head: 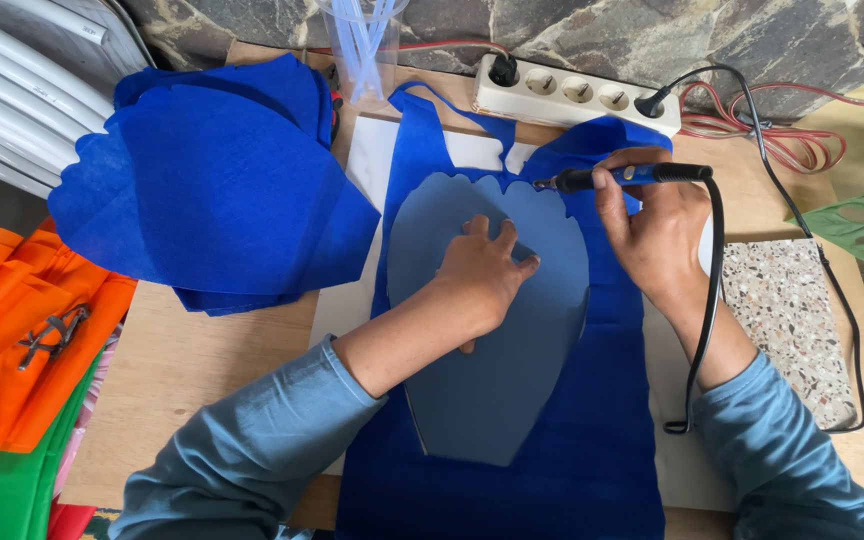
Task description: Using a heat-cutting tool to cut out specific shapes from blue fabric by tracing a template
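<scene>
My left hand (485,272) presses flat on a grey-blue leaf-shaped template (492,370) that lies on a sheet of blue fabric (592,440). My right hand (652,225) grips a blue and black heated cutting pen (617,177), held level, with its tip at the template's scalloped top edge. The pen's black cord (714,290) loops down past my right wrist. Under the fabric lies a white board (367,165).
A pile of cut blue fabric pieces (212,190) lies at the left. Orange and green fabric (22,350) is stacked at the far left. A white power strip (577,95) sits at the back, beside a clear cup (364,50). A speckled stone slab (797,320) rests at the right.
</scene>
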